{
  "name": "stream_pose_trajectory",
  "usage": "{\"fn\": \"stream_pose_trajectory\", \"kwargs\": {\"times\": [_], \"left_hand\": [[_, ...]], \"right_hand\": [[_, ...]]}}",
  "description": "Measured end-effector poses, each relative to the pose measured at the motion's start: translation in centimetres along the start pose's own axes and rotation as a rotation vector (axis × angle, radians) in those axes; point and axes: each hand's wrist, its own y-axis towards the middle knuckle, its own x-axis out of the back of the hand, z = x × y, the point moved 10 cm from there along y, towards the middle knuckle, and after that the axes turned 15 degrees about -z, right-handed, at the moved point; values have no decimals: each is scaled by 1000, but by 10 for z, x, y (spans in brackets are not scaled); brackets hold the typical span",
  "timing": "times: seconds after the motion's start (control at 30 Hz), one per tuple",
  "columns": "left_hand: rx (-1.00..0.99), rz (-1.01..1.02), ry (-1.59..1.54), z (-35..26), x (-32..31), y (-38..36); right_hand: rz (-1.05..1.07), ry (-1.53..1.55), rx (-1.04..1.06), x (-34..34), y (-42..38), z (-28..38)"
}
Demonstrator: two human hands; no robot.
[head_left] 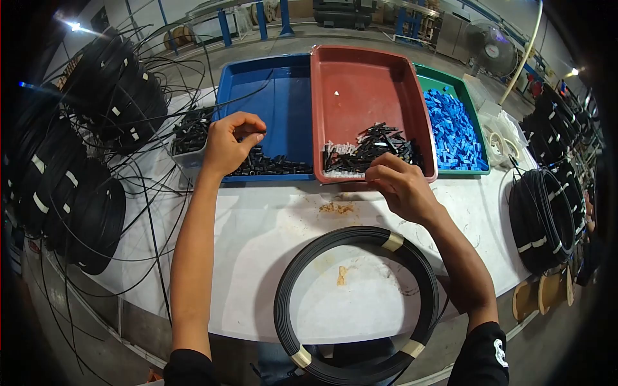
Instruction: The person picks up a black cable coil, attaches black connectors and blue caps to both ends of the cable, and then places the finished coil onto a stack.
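Note:
My left hand (233,143) is over the near left part of the blue tray (273,96), its thumb and fingers curled together. Something small and dark shows at its fingertips, too small to name. Small black plastic parts (277,165) lie below it in the tray. My right hand (404,190) is at the front rim of the red tray (360,83), fingers pinched on a thin black cable (341,183) whose end points left. Black and white small parts (380,145) lie in that tray. A coil of black cable (286,289), bound with pale tape, lies nearest me.
A green tray (484,168) of blue pieces (454,132) stands right of the red one. A container of black parts (191,132) stands at left. Cable coils (109,96) with loose strands crowd the left side; more coils (541,219) stand at right. A fan (492,48) is behind.

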Motion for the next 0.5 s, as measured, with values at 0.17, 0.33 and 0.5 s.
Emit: {"fn": "stream_pose_trajectory", "kwargs": {"times": [0.17, 0.33, 0.5], "left_hand": [[-72, -5, 20, -5, 1, -1], [-38, 11, -115, -21, -10, -5], [-51, 16, -358, -58, -27, -9]], "right_hand": [[-69, 25, -17, 7, 1, -3], [-148, 30, -33, 19, 6, 6], [-217, 113, -35, 34, 12, 9]]}}
